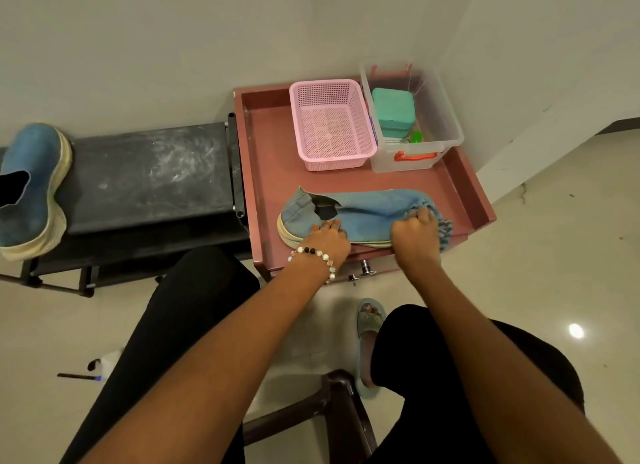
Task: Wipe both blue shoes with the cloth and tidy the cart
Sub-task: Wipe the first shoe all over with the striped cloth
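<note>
Room: pale tiled floor (554,256) and plain walls, seen from above by a seated person whose knees are at the bottom of the view.
Far left: one blue shoe (33,186) lies on a dusty black shoe rack (149,173), well apart from the hands.
Middle: a reddish cart (270,173) stands just beside the rack; a second blue shoe (360,211) lies on its side along the near edge of the cart's tray.
Left hand (323,238): fingers curled over the heel half of that shoe, pressing it down to steady it.
Right hand (415,235): closed round a bunched blue cloth (445,228) at the toe end.
Back of tray: one pink basket (332,124), and touching it on the right one clear box (415,124) holding a green case (393,110) and small bits too small to name.
Count: two blue shoes, one cloth, one basket, one box.
Step in hand: probably wiping the toe of the shoe on the cart.
Doing it well: keep the heel pinned so the shoe does not slide off the near edge, and run the cloth along the upper and the pale sole rim, turning the shoe for its hidden side.
</note>
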{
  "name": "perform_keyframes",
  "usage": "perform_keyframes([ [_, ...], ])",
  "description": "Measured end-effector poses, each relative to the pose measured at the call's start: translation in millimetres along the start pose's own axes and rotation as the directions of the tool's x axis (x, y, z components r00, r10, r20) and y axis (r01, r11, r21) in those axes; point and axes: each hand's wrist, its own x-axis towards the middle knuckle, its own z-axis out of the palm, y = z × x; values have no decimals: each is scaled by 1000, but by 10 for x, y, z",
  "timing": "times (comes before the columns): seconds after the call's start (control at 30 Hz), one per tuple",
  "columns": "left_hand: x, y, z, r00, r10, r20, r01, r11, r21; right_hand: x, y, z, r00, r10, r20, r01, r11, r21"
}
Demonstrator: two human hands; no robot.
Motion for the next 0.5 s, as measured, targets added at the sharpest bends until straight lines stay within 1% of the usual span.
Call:
perform_keyframes([
  [0.07,-5,-5,12,1000,4,-22,-4,1000,-13,18,-220,-67,1000,27,3,-28,993,118],
  [0.13,-22,-22,33,999,10,-51,-12,999,-32,39,-462,-163,1000,15,8,-17,969,248],
  [0.23,-42,-97,57,995,56,-85,-60,997,-46,23,-676,-161,1000,-6,-30,20,866,500],
  [0.3,-70,-124,68,993,81,-90,-86,995,-47,9,-539,-2,994,-76,-78,108,800,590],
  [0.37,-106,-116,66,992,82,-91,-87,995,-43,-10,-259,150,964,-215,-155,265,782,565],
  [0.4,-115,-108,77,992,81,-100,-85,995,-43,19,-92,243,945,-262,-195,326,794,513],
  [0.43,-120,-104,94,991,78,-106,-84,995,-51,66,80,315,940,-280,-193,338,830,444],
  [0.47,-125,-99,109,991,73,-110,-80,995,-63,90,233,334,955,-269,-124,296,878,376],
  [0.5,-125,-94,121,992,67,-111,-76,994,-73,85,332,301,974,-220,-58,227,925,304],
])
